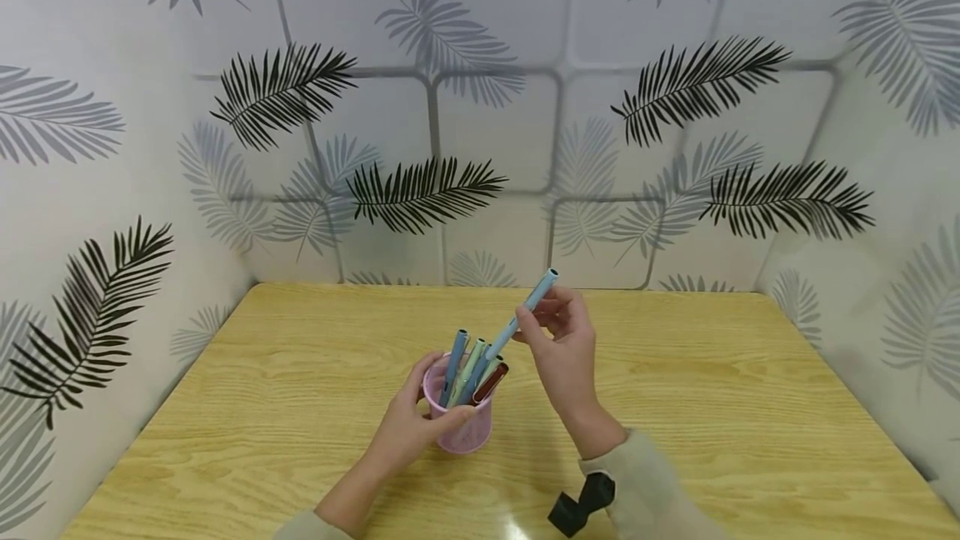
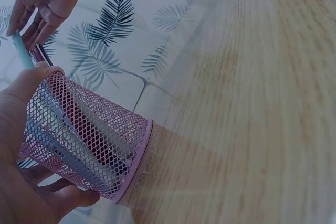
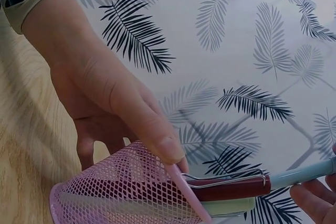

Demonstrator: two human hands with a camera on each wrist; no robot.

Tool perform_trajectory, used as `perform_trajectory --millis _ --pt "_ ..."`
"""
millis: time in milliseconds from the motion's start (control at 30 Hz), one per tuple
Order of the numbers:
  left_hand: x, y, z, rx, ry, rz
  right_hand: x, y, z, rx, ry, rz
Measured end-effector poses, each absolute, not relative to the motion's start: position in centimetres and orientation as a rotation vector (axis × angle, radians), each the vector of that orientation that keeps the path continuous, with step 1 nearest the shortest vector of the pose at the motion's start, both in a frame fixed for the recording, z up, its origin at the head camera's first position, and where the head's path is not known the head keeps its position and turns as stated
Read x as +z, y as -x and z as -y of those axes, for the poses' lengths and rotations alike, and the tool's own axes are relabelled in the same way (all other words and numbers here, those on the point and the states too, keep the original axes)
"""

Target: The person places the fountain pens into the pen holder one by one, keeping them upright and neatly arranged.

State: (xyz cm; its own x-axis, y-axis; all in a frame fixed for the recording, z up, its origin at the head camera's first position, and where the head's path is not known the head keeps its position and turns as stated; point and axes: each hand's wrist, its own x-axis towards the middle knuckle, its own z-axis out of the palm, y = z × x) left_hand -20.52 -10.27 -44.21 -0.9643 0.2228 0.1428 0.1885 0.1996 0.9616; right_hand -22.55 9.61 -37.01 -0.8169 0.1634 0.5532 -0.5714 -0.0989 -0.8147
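**Blue pen slants up and right out of the pink cup**

Your right hand [image 1: 564, 350] pinches the light blue pen [image 1: 522, 315] between thumb and fingertips, partway along its barrel. The pen's long axis runs on a slant: its upper end points up and to the right, above your fingers, and its lower end dips down and left to the mouth of the pink mesh cup [image 1: 459, 427], among the other pens [image 1: 467, 372] standing there. Whether that lower tip sits inside the rim or just above it, you cannot tell from the head view.

Your left hand [image 1: 408, 427] grips the cup, fingers curled round its wall with the thumb at the rim [image 2: 48, 72], and holds it on the wooden table [image 1: 750, 407]. The right hand is the one on the pen; the left touches only the cup. A dark red pen [image 3: 231, 187] with a wire clip lies at the rim just beside the blue one.
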Motion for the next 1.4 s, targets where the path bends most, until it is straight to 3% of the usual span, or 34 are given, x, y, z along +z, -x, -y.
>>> perform_trajectory --millis 333,733,967,1400 --pt "-45.4 21.2 10.5 1.919 -0.45 -2.419 -36.1 21.1 -8.8 1.864 -0.383 2.007" --pt "-42.2 19.3 10.1 1.889 -0.427 -2.402 -38.8 22.4 -9.4 1.675 -0.417 2.249" --pt "-42.1 19.3 10.2 1.902 -0.415 -2.398 -35.7 20.0 -9.0 1.69 -0.357 2.288" --pt "-43.9 20.9 10.6 1.82 -0.438 -2.485 -36.4 20.1 -9.9 1.662 -0.307 2.307"
